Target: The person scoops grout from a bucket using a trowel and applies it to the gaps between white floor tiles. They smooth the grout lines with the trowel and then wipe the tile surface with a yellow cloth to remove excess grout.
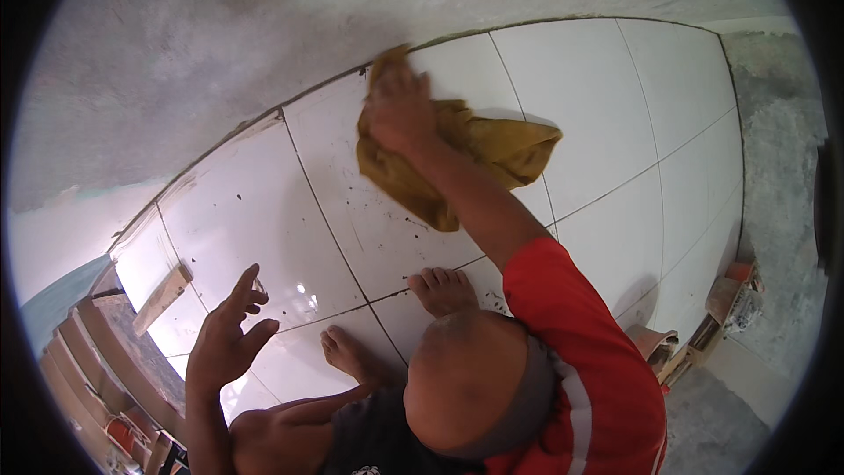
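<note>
A mustard-brown cloth (505, 149) lies bunched and spread over the white floor tiles (589, 88), close to the foot of the wall. My right hand (402, 113) presses down on the cloth with its fingers gathered into it, slightly blurred. A corner of the cloth reaches up to the joint between tile and wall. My left hand (230, 327) is raised above the tiles at the left, thumb and index finger apart, with nothing visible in it. Dark specks and smears mark the tiles below and left of the cloth.
A grey, rough plastered wall (220, 44) rises along the far side. A short wooden piece (163, 299) rests on the tiles at left, near brown steps (97, 352). Buckets (651, 343) and wood stand at right. My bare foot (442, 290) is on the tiles.
</note>
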A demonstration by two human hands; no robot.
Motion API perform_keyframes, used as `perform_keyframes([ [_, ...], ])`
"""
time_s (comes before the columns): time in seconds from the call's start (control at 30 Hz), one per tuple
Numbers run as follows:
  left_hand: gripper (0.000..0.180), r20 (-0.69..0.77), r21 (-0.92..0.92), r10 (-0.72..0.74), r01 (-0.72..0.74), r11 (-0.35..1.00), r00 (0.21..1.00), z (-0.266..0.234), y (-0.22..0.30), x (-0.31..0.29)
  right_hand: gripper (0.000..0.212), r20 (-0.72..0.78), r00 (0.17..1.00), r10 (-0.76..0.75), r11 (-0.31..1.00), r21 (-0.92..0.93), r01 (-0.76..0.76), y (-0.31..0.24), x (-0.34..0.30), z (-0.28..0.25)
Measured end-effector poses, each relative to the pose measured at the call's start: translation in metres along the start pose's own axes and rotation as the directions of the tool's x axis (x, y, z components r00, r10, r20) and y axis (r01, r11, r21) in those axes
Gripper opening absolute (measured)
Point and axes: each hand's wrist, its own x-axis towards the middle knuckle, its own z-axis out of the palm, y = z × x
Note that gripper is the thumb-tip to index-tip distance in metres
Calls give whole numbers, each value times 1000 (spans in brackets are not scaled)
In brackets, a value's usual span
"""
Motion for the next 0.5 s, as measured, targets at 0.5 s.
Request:
perform_keyframes([
  [0.5,82,17,127,-9,7,992,1000,3,5,3,25,236,968,89,981,144,-126,95,-129,-86],
])
